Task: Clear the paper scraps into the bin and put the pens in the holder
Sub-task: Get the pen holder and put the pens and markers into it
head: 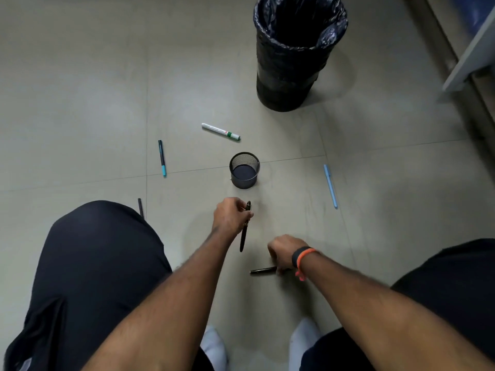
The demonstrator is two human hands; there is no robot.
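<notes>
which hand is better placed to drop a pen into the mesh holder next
Left. The left hand grips a slim black pen just short of the round black mesh pen holder. The right hand is farther back, its fingers down on a second black pen on the floor.

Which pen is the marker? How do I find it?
Find the big black bin at the top. Between it and the little mesh holder, slightly left, the marker lies on the floor. It's the only white one, thick, with a green band.
</notes>
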